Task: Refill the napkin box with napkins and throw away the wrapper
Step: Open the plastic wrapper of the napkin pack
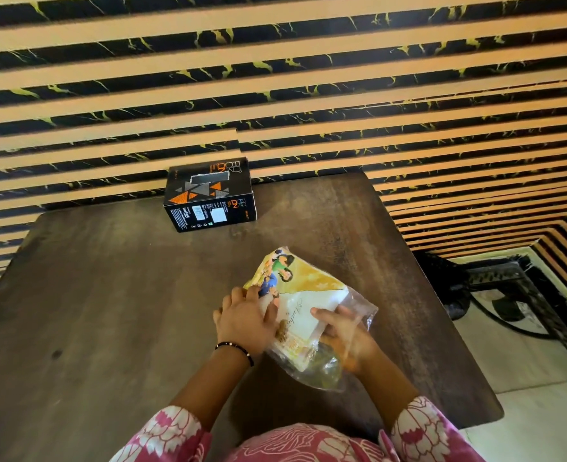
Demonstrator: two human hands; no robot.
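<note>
I am pressing my flat, open left hand (246,320) on the napkin pack (303,303) while my right hand (340,331) grips its wrapper; the napkin box (209,198) sits at eleven o'clock, nearer my left.

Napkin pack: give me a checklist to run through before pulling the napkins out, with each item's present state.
1. Both hands on the napkin pack: ok; left hand presses its left side, right hand is at the clear wrapper.
2. Wrapper opened: cannot tell.
3. Napkin box on the table, apart from the pack: ok.
4. Box top slot facing up: ok.
5. Box empty: cannot tell; the slot looks dark.
6. Bin for the wrapper in view: not ok.
</note>
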